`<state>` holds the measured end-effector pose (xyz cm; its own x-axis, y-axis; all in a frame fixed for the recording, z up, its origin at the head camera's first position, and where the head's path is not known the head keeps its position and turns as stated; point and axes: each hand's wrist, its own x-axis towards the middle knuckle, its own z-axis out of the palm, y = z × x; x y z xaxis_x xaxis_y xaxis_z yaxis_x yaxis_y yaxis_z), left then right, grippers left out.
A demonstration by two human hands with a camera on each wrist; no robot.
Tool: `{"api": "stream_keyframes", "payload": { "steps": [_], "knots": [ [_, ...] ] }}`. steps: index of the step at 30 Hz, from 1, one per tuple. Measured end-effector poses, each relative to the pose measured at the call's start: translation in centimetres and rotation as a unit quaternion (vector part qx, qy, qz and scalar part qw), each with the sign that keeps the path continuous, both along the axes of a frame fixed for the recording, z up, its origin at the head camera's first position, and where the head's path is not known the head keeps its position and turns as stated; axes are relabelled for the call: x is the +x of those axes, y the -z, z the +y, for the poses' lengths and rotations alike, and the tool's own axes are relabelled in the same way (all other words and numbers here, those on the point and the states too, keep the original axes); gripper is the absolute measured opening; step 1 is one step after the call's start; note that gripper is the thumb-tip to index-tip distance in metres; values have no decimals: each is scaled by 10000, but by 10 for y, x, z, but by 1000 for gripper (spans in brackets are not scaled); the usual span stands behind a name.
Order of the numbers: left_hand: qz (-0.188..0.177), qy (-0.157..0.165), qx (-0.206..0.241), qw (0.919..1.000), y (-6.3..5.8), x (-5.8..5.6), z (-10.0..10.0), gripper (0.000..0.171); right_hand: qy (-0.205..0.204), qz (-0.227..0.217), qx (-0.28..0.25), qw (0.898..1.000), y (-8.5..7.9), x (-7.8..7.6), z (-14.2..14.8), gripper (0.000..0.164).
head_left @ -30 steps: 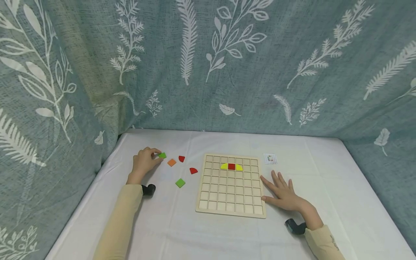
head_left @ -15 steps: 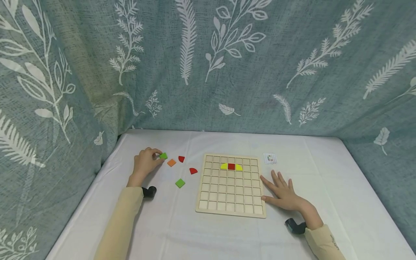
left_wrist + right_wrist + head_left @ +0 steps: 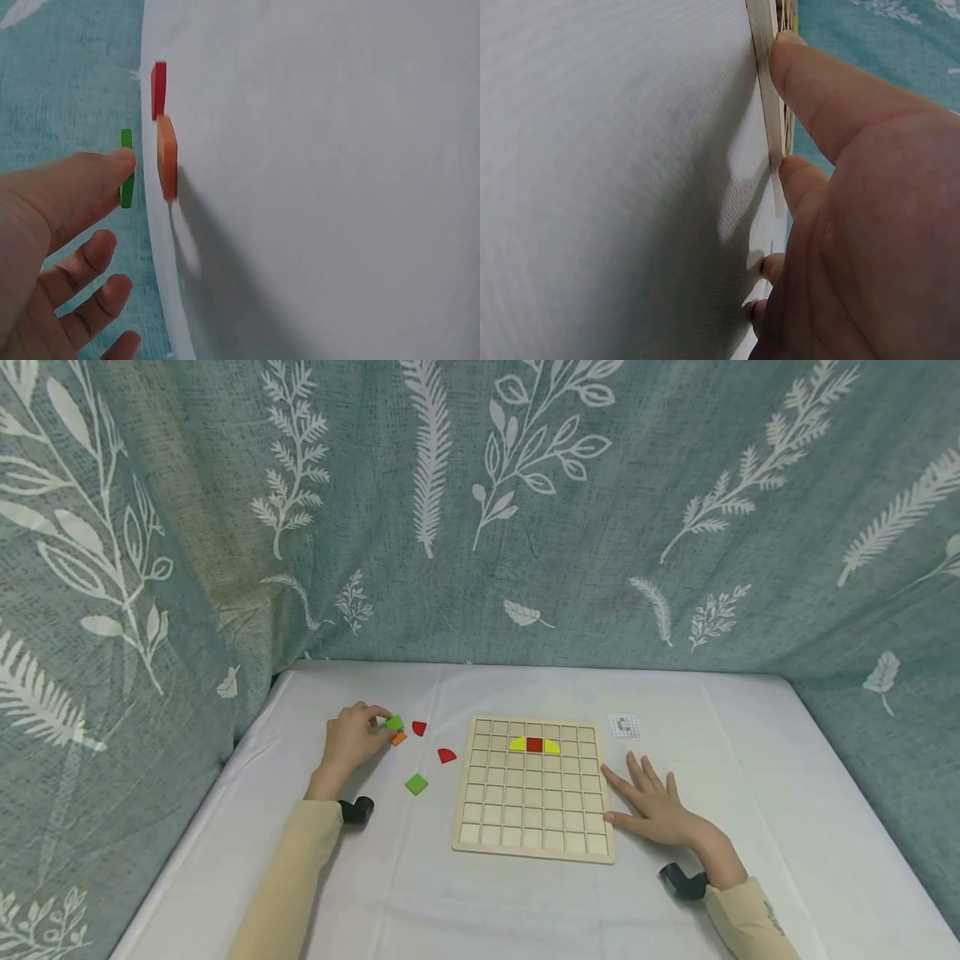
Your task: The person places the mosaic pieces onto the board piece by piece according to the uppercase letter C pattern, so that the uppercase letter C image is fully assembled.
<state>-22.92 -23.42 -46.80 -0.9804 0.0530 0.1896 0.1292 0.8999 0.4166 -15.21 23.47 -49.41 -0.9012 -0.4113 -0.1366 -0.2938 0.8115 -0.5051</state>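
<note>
My left hand (image 3: 352,742) pinches a green square tile (image 3: 394,722) between thumb and forefinger. In the left wrist view that green tile (image 3: 127,191) is edge-on and raised off the cloth, beside an orange square tile (image 3: 167,161) lying on the table. My right hand (image 3: 656,810) lies spread at the right side of a wooden grid board (image 3: 522,816); in the right wrist view the thumb and forefinger touch the board's edge (image 3: 763,82). Near the board's top, a red square tile (image 3: 535,745) sits between two yellow quarter-round tiles (image 3: 517,744).
Two red quarter-round tiles (image 3: 446,755) and another green square tile (image 3: 417,784) lie on the white cloth (image 3: 420,893) left of the board. A small printed grid card (image 3: 623,725) lies beyond my right hand. A patterned curtain (image 3: 480,510) hangs behind the table.
The left hand has moved right with the green tile, which now hangs partly over the orange tile in the head view. My right hand and the board have stayed in place.
</note>
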Motion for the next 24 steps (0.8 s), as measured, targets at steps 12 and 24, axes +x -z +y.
{"api": "stream_keyframes", "payload": {
  "steps": [12, 24],
  "knots": [
    [124, 268, 63, 9995, -3, 6, 27, 25, -26, -9, 24, 10000, 1, -2, 2, 73],
    [159, 569, 62, 9982, -2, 11, 55, 27, -41, -43, 1, 10000, -1, -1, 1, 73]
  ]
}}
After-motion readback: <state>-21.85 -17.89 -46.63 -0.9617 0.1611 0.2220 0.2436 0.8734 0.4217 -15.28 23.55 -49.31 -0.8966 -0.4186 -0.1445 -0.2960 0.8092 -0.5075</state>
